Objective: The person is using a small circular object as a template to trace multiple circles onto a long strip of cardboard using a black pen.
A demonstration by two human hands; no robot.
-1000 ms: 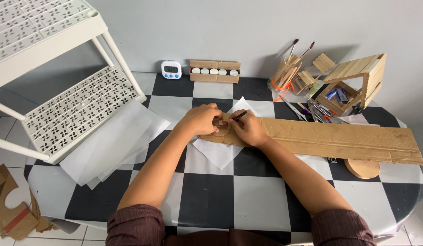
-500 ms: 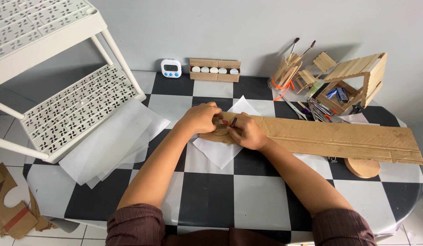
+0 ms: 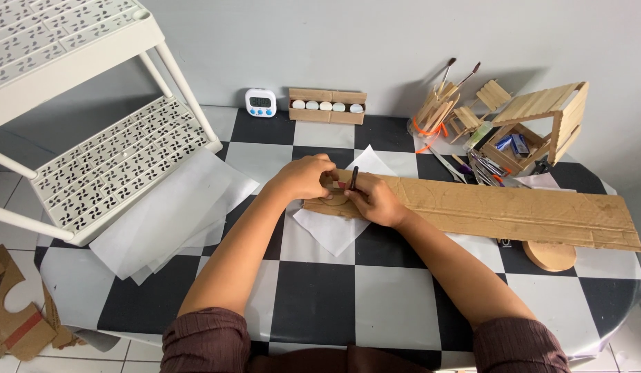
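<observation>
**Tracing a curve on the cardboard strip: condition and handling notes**

Far left edge of the bench (image 3: 320, 297): occupied by a white perforated rack (image 3: 106, 173), with translucent paper sheets (image 3: 175, 214) spread under and beside it. No interference with the work noted.

Left of centre: left hand (image 3: 305, 177) curled, fingers pressed down on the near-left end of the long cardboard strip (image 3: 500, 211). Appears to be pinning a small template or guide beneath the fingers; exact object hidden, cannot tell. Advisable to keep that pressure flat and close to the line, so nothing slips under the tip.

Centre: right hand (image 3: 377, 200) clenched round a dark pen (image 3: 353, 178), held nearly upright, tip on the cardboard just beside the left fingertips. Curved pencil-like line visible on the strip near the tip. Recommended: steady upright angle, light even pressure across the corrugations, heel of the hand resting on the strip for support. White paper sheet (image 3: 334, 231) lies under this end and could slide on the glossy checked cover; worth watching.

Right of centre: strip runs on toward the right edge, overhanging a round wooden disc (image 3: 549, 255). Unsupported length judged liable to pivot if the left end is released.

Back edge: timer (image 3: 260, 102), tray of small round pieces (image 3: 327, 106), craft-stick holder with brushes (image 3: 438, 107) and stick-built house (image 3: 541, 128) toward the back right corner, well apart from the work.
</observation>
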